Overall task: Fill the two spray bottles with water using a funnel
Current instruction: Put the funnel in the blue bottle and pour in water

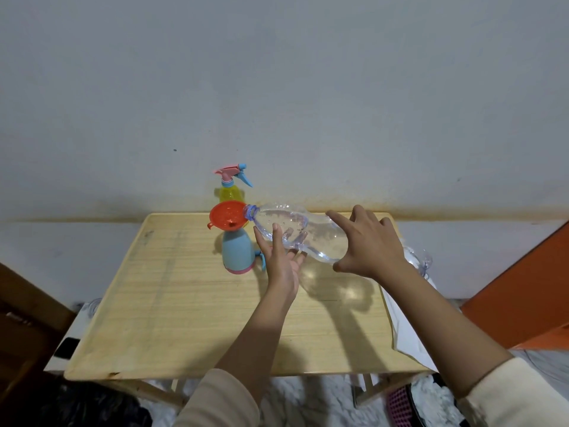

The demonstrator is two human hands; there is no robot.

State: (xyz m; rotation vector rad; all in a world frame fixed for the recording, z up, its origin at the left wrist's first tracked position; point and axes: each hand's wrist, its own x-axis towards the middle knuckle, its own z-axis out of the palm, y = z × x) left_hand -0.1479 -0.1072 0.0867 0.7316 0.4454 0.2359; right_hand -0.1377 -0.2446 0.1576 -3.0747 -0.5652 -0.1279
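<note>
A light blue spray bottle (237,251) with a pink base stands on the wooden table (172,291), its top off. An orange funnel (227,216) sits in its neck. A clear plastic water bottle (295,230) lies almost level in the air, its mouth over the funnel's rim. My left hand (281,262) supports the bottle from below near its neck. My right hand (368,243) grips the bottle's rear end from above. A yellow spray bottle (231,187) with a pink and blue trigger head stands behind the funnel by the wall.
A blue trigger part (261,260) lies behind the blue bottle's base. White cloth or paper (406,322) hangs off the table's right edge. An orange panel (523,291) stands at right, dark wood furniture (21,328) at left. The wall is close behind the table.
</note>
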